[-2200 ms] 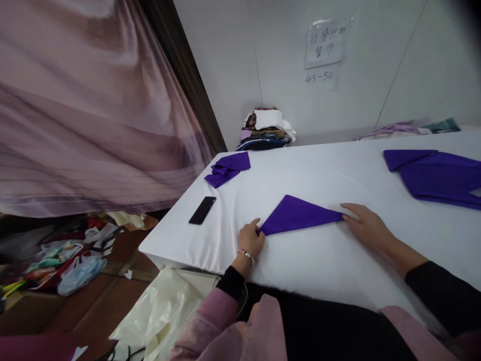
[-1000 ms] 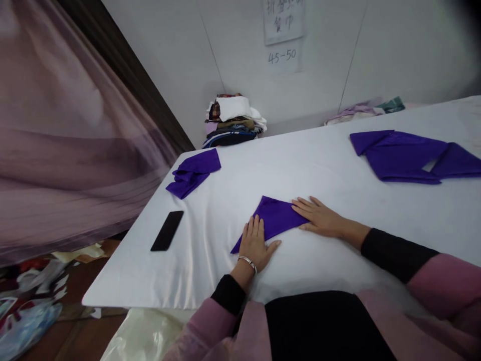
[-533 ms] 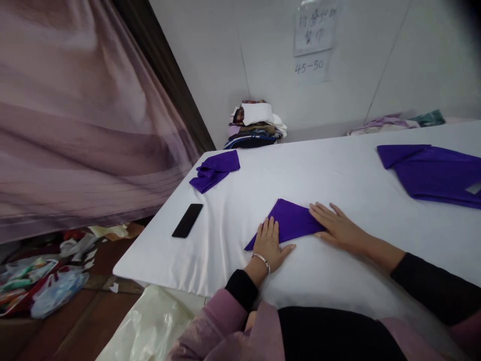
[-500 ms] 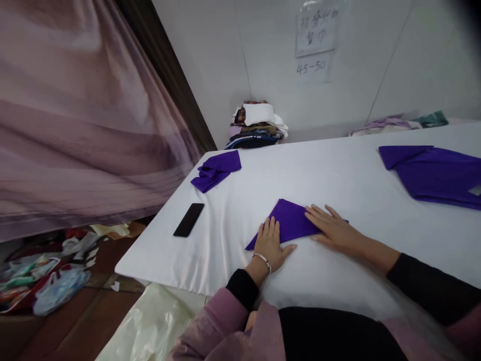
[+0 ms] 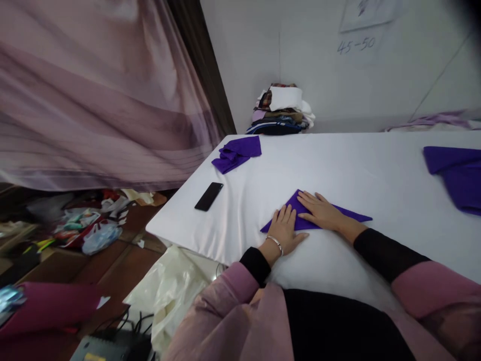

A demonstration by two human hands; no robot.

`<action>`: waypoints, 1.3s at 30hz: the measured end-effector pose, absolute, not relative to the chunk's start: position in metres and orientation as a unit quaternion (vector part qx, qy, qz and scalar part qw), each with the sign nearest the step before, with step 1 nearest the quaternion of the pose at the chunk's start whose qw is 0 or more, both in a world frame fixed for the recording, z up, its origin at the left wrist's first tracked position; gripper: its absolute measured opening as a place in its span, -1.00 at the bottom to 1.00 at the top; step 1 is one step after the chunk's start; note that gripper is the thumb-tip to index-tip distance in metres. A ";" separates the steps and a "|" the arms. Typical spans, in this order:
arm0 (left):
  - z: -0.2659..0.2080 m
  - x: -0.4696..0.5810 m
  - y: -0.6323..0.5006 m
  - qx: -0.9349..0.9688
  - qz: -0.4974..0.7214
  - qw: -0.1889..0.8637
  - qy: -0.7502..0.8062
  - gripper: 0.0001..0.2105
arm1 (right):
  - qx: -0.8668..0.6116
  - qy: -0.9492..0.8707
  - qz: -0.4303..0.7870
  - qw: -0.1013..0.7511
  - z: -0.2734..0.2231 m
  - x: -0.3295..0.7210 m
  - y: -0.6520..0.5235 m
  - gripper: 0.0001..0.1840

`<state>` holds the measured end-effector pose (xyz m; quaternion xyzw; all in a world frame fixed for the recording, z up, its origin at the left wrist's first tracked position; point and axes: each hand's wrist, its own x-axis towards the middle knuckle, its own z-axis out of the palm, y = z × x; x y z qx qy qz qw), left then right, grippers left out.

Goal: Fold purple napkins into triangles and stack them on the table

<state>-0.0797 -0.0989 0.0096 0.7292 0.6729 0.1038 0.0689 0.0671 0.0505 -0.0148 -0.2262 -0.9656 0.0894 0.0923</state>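
Observation:
A purple cloth napkin, folded into a flat triangle, lies on the white-covered table. Its peak points away from me and its long edge faces me. My left hand rests flat on the left part, fingers stretched and thumb out to the right. A silver bangle circles that wrist. Flat across the middle of the cloth, near the peak, my right hand has its fingers spread. The two hands are close together, and they cover much of the triangle between them.
A black phone and a crumpled purple cloth lie at the table's left. Another purple cloth is at the right. Behind the table stands a pile of clothes. A pink curtain hangs left, above floor clutter.
My right hand has slid left across the napkin, closer to my left hand, uncovering its right corner. My left hand stays on the left part. The camera view has turned left.

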 end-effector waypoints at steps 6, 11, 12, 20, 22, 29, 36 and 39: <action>0.010 -0.112 -0.145 0.649 0.207 0.039 0.731 -0.45 | -0.228 -0.965 0.098 0.086 -0.018 0.069 0.053 -0.23; 0.003 -0.137 -0.169 0.569 0.299 0.039 0.765 -0.69 | -0.234 -0.963 0.113 0.067 -0.018 0.068 0.057 -0.23; 0.002 -0.139 -0.168 0.568 0.305 0.044 0.764 -0.72 | -0.233 -0.963 0.116 0.064 -0.018 0.068 0.057 -0.23; 0.007 -0.132 -0.159 0.575 0.290 0.073 0.761 -0.93 | -0.195 -0.971 0.121 0.060 -0.013 0.071 0.068 -0.23; 0.007 -0.132 -0.160 0.593 0.285 0.073 0.749 -0.96 | -0.188 -0.973 0.118 0.056 -0.012 0.073 0.071 -0.23; 0.010 -0.136 -0.161 0.645 0.248 0.071 0.719 -0.84 | -0.166 -0.976 0.119 0.068 -0.016 0.074 0.079 -0.23; 0.033 -0.110 -0.135 0.688 0.242 0.045 0.683 -0.70 | -0.160 -0.977 0.126 0.069 -0.015 0.074 0.077 -0.21; 0.036 -0.086 -0.106 0.743 0.191 0.057 0.639 -0.59 | -0.154 -0.976 0.131 0.076 -0.014 0.074 0.076 -0.22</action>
